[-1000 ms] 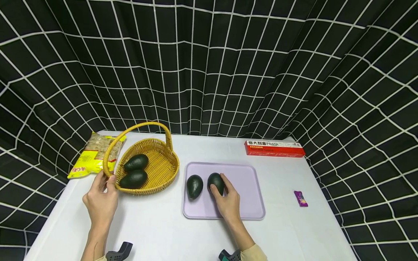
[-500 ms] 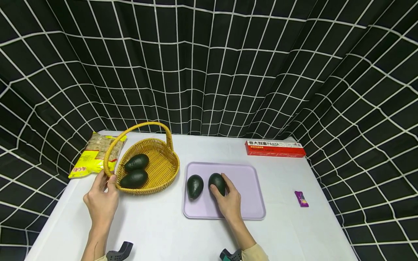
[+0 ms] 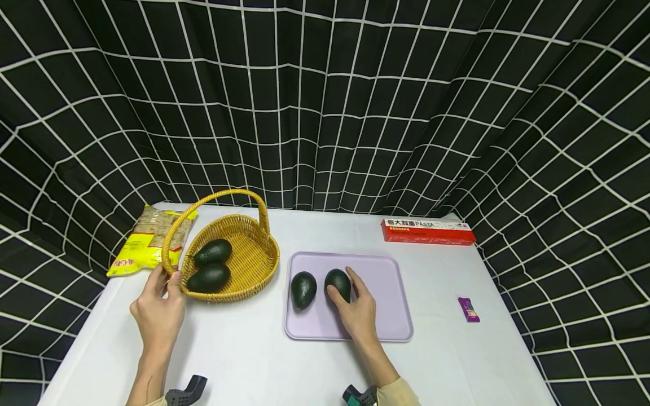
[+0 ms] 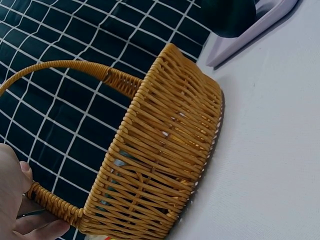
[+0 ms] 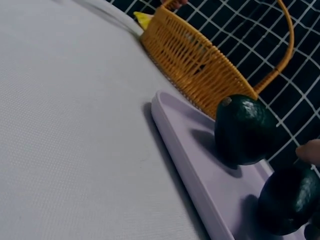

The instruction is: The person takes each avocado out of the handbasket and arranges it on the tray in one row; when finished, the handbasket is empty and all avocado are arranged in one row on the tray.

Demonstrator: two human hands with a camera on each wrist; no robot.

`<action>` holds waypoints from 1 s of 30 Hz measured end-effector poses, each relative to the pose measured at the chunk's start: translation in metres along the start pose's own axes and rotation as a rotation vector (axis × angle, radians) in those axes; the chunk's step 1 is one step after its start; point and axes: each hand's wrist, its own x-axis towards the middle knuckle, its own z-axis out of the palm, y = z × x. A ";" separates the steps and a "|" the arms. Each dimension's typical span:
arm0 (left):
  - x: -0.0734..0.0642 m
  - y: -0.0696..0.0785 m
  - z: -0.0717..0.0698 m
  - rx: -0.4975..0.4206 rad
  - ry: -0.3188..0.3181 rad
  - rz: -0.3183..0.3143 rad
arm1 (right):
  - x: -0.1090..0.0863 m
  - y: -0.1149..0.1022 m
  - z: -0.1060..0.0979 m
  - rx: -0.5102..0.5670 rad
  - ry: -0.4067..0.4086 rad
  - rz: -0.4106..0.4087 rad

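My left hand (image 3: 158, 307) grips the base of the handle of a yellow wicker basket (image 3: 251, 248), thumb and fingers round it. Two dark green avocados lie inside the basket, at its left. On a pale lilac tray (image 3: 378, 299) lie two more: a left avocado (image 3: 303, 290) and a right avocado (image 3: 337, 283). Around the right one is my right hand (image 3: 359, 316), its thumb over the near side and its index finger stretched past the far side. In the right wrist view a fingertip (image 5: 310, 151) stands off the right avocado (image 5: 287, 200), a gap between them.
Behind the basket's left side lies a yellow food bag (image 3: 147, 242). A red and white pasta box (image 3: 428, 232) is at the back right, and a small purple packet (image 3: 468, 309) lies right of the tray. A black gridded curtain (image 3: 315, 113) surrounds the white table (image 3: 244, 349).
The right index finger has straightened a little and lifted from the right avocado, which stays on the tray. My left hand and the basket hold still.
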 end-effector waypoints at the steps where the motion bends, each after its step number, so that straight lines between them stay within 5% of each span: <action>1: 0.000 0.000 0.000 0.002 0.000 -0.002 | 0.000 -0.001 0.000 0.004 0.003 -0.001; 12: 0.001 0.000 -0.001 -0.003 -0.006 0.001 | 0.013 -0.035 -0.001 0.155 -0.073 -0.051; 24: 0.001 0.000 0.000 0.005 0.002 -0.003 | 0.031 -0.099 0.025 0.304 -0.452 -0.148; 30: 0.000 -0.001 0.000 0.001 0.007 0.007 | 0.042 -0.118 0.049 0.304 -0.563 -0.200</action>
